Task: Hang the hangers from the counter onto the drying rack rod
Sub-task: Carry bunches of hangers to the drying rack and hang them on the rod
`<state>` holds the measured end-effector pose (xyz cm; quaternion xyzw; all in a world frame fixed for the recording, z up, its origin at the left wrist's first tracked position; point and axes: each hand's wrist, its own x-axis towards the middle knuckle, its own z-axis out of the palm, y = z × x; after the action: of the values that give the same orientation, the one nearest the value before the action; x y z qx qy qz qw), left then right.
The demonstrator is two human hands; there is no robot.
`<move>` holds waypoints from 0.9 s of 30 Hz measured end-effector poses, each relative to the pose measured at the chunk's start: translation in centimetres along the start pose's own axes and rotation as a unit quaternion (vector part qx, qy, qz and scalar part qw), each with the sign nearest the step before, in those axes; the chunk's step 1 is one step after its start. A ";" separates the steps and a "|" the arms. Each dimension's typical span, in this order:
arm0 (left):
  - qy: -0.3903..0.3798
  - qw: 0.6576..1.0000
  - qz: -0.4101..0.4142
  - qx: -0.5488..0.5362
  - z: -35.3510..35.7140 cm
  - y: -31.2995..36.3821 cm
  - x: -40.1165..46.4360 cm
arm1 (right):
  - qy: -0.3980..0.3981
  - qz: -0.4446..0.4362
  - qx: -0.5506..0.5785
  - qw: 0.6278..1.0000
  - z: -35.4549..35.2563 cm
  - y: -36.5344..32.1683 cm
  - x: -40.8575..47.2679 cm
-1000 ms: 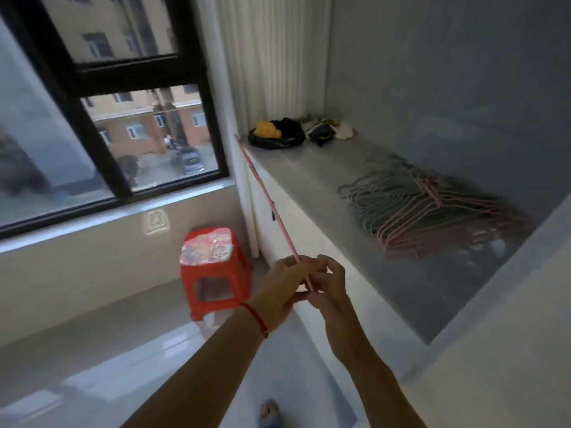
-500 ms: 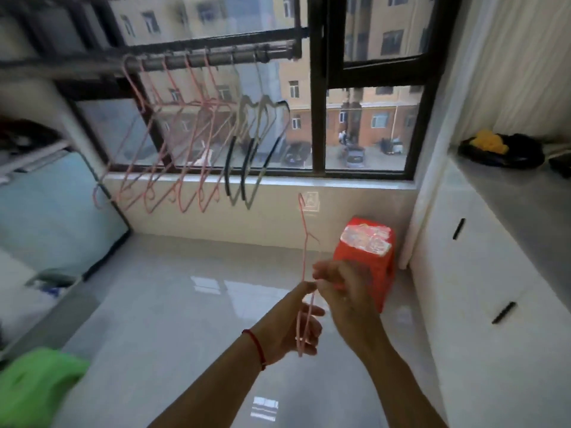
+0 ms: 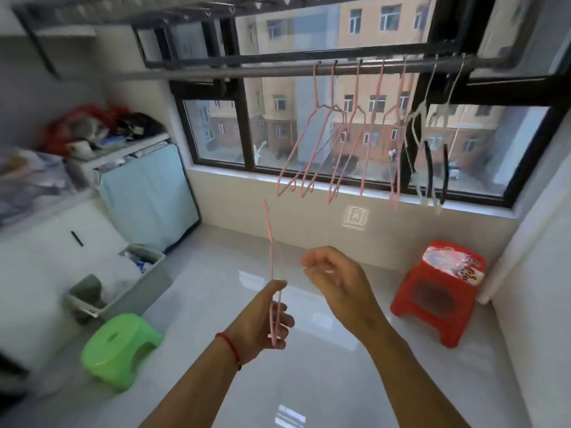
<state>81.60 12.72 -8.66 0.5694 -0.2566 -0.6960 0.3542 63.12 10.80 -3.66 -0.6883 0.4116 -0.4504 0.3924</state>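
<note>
Left hand [image 3: 262,319] pinching pink hanger [image 3: 272,261] upright; right hand [image 3: 335,281] loosely curled, holding nothing. Thin grip could twist, hook missing rod [image 3: 216,72] or snagging hung hangers [image 3: 333,143].

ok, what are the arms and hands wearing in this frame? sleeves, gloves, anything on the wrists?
Both forearms are bare: no sleeves in view and no gloves. The left hand has a thin red cord bracelet round the wrist, with what looks like a small dark knot or bead at its lower end. The right hand and its wrist carry nothing: no watch, band or ring visible.
</note>
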 end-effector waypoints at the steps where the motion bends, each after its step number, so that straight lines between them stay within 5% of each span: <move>1: 0.005 1.000 0.007 0.005 -1.7 0.7 -0.4 | 0.004 -0.006 0.005 1.000 1.2 -0.9 0.7; 11: 0.023 0.988 0.144 0.060 -7.9 12.4 -1.1 | 0.102 -0.068 0.041 0.992 5.3 -8.8 8.1; 27: -0.043 0.967 0.211 0.137 -1.3 29.5 3.7 | 0.118 -0.108 0.031 0.987 0.1 -9.2 16.0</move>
<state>88.40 -8.33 11.26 0.5148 -0.4792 -0.5877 0.4000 69.28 -0.62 9.42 -0.6583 0.3643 -0.5807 0.3111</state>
